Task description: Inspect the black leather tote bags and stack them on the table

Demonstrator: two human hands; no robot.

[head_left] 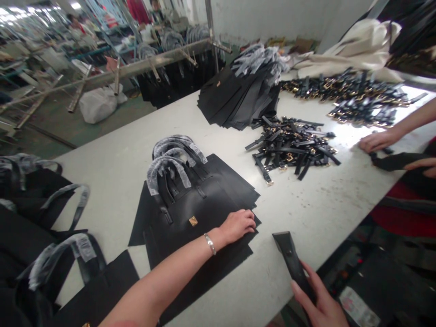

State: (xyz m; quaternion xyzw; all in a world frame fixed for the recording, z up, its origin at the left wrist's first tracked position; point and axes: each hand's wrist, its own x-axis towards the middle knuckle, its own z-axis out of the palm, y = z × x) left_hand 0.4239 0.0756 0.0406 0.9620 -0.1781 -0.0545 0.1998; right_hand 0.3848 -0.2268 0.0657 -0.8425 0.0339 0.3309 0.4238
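In the head view a stack of black leather-like bag panels [204, 200] lies fanned on the table, with plastic-wrapped handles [170, 159] at its far end and a small gold plate [193, 220] on the top panel. My left hand [238, 225], with a bracelet at the wrist, lies across the stack, its fingers curled at the right edge of the panels. At the lower right, my right hand [322, 299] is closed round a long black piece with a flared, squared end [289, 254]. That piece points up and left over the table edge; whether it is a strap or a tool I cannot tell.
Black straps with gold buckles [293, 145] lie heaped beyond the stack. More handled panels lie at left [91, 281] and on the far side [238, 97]. At right, a co-worker's hand [379, 140] touches a dark piece on the white table [112, 141].
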